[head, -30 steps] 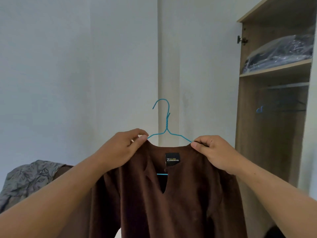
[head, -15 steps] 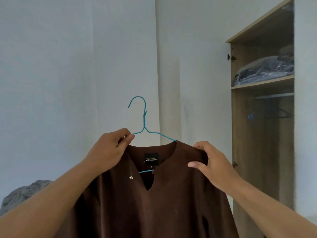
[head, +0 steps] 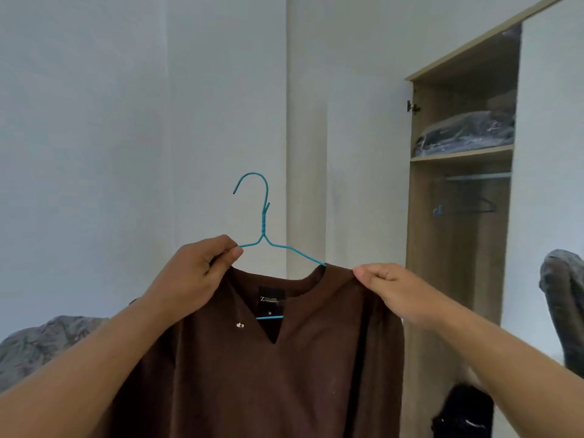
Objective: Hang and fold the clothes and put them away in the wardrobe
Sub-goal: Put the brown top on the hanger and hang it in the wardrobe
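Hanging step: left hand (head: 192,273) and right hand (head: 392,289) each pinch the shirt (head: 268,374) shoulders on the hanger (head: 262,229). Next, judged: carry it right and hook it on the wardrobe (head: 455,248) rail (head: 477,177).

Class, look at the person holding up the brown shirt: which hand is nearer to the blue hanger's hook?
Left. The left hand pinches the shirt just below and left of the hook; the right hand grips the far shoulder, farther right.
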